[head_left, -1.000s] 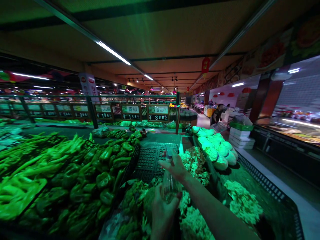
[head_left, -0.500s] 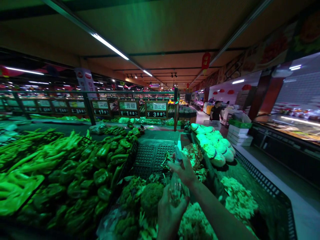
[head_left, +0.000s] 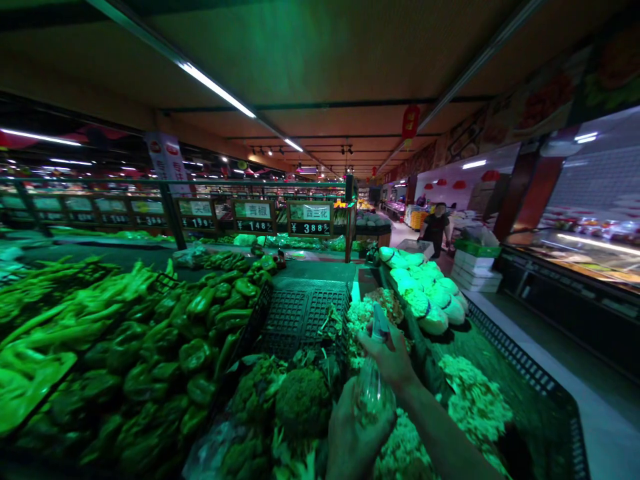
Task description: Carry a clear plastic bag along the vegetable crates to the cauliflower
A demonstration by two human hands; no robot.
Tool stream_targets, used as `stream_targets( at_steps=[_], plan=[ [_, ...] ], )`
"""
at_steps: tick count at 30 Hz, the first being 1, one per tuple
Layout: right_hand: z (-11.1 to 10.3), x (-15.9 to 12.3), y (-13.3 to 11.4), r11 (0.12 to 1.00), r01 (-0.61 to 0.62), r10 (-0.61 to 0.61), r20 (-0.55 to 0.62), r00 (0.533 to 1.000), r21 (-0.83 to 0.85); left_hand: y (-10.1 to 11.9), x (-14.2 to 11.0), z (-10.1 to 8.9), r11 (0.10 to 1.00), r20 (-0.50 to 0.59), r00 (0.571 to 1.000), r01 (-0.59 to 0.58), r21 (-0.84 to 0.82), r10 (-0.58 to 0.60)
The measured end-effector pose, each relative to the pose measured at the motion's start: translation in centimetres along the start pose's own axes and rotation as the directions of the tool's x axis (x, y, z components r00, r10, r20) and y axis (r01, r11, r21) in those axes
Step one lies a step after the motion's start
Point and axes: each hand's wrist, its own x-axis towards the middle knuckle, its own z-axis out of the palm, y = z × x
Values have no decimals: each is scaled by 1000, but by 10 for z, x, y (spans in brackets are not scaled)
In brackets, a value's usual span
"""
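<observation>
A clear spray bottle is held upright in front of me, over the broccoli and cauliflower. My left hand is wrapped around its lower body from below. The fingers of my right hand close round the neck and spray head at the top. Broccoli heads lie just left of my left hand. Pale cauliflower shows below my right forearm, with more of it behind the bottle. Whether any liquid is in the bottle is hard to tell in the green light.
Green peppers fill the bin on the left, beside long chillies. Behind the broccoli is a black crate. Wrapped cabbages are piled to the right. A person is in the aisle near stacked white boxes.
Both my hands have moved right and slightly down in view with the spray bottle. The view has shifted a little. The person in the aisle now shows more fully.
</observation>
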Motion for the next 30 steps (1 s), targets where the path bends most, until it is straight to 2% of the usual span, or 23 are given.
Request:
stream_targets(
  at_steps=[3, 7, 12, 17, 21, 26, 28, 30],
  plan=[
    [-7, -8, 0, 999, -16, 16, -7, 1000, 32, -10, -5, 8, 998, -9, 1000, 14, 57, -13],
    [-18, -27, 2, 999, -35, 35, 24, 999, 17, -32, -18, 17, 993, 45, 998, 43, 111, -48],
    [-34, -67, 23, 995, -93, 92, -19, 996, -31, -66, -47, 17, 990, 25, 995, 93, 109, -96],
    [-49, -112, 45, 988, -122, 126, 33, 991, -96, -83, -84, 17, 979, 139, 969, 200, 44, -204],
    [-58, -139, 55, 957, -111, 131, 57, 990, -266, -92, -107, 18, 956, 234, 930, 293, -8, -283],
    [-64, -168, 68, 926, -116, 139, 39, 990, -361, -110, -124, 9, 909, 304, 870, 415, -25, -389],
    [-65, -181, 70, 923, -122, 128, -7, 992, -366, -118, -118, -1, 903, 316, 860, 429, -25, -400],
    [-65, -191, 69, 911, -121, 118, -32, 992, -395, -125, -102, -17, 905, 303, 866, 424, -28, -397]
  ],
)
